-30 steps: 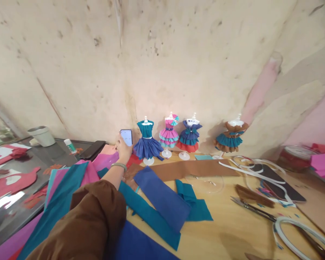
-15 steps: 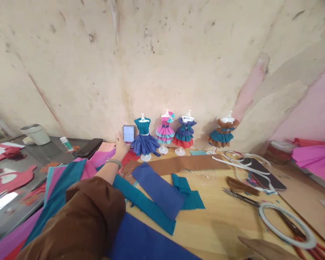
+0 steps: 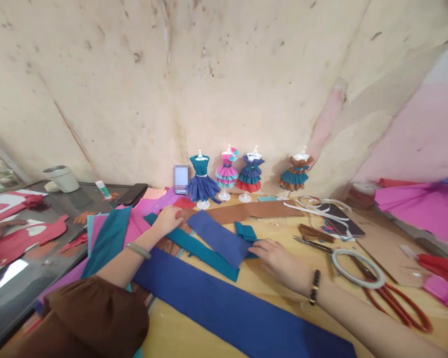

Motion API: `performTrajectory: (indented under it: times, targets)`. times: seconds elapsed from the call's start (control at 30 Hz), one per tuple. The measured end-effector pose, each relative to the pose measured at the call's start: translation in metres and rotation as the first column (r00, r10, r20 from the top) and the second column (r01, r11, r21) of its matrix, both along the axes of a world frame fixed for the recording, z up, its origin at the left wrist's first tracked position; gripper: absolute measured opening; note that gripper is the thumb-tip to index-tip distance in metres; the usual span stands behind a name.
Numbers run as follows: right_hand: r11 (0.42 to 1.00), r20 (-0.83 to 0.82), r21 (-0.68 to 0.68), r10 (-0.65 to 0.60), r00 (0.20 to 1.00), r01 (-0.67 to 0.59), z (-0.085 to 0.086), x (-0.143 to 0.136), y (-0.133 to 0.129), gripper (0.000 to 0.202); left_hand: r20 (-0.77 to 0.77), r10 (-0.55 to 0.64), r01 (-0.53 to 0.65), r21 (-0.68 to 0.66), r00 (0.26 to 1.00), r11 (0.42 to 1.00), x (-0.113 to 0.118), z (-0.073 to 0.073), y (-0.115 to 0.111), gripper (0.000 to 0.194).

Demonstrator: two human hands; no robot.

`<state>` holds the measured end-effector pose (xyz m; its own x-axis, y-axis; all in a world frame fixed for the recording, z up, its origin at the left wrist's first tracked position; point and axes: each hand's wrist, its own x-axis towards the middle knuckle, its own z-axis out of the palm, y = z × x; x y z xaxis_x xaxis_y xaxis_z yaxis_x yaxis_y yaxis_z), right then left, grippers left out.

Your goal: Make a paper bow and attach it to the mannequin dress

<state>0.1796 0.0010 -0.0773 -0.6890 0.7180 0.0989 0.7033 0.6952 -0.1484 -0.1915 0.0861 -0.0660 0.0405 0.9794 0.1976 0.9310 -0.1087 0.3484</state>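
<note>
My left hand (image 3: 168,221) is over the left end of the teal strip (image 3: 205,253), near the upper blue piece (image 3: 220,238); what its curled fingers hold, if anything, is too small to make out. At the right end of that blue piece, my right hand (image 3: 276,256) reaches in with its fingertips by the folded teal piece (image 3: 245,231); whether they grip anything is unclear. A long dark blue strip (image 3: 224,303) lies below both hands. Behind, a brown strip (image 3: 246,211) runs sideways. Four small dress forms, one in a teal and blue dress (image 3: 201,174), stand by the wall.
Scissors (image 3: 399,308) and a white tape roll (image 3: 334,261) lie at the right, near white ribbon (image 3: 313,211). A phone (image 3: 181,180) leans on the wall. At the far left, another person's hand (image 3: 2,228) rests by red pieces (image 3: 37,236).
My left hand has come back from the phone to the strips. My right hand has moved in from the lower right to the blue and teal pieces. The view has shifted slightly.
</note>
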Motion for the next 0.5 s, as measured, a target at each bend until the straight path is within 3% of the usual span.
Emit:
performTrajectory:
  times: [0.1,0.2,0.33,0.5]
  targets:
    - [0.991,0.014,0.13,0.019,1.0,-0.02,-0.015,-0.02,0.008,0.039,-0.063,-0.148,0.147,-0.02,0.987,0.989,0.014,-0.003,-0.016,0.032]
    - [0.991,-0.101,0.134,0.014,0.995,-0.001,-0.017,-0.036,0.013,0.025,-0.109,-0.263,0.261,-0.04,0.958,0.965,0.031,-0.005,-0.034,0.035]
    - [0.994,-0.241,0.091,-0.033,0.97,0.056,-0.003,-0.039,0.017,0.018,-0.132,-0.398,0.393,-0.061,0.908,0.917,0.05,-0.006,-0.061,0.039]
    - [0.969,-0.419,-0.006,-0.226,0.88,0.246,0.019,-0.003,0.023,0.021,-0.152,-0.57,0.569,-0.054,0.808,0.821,0.059,-0.006,-0.086,0.039]
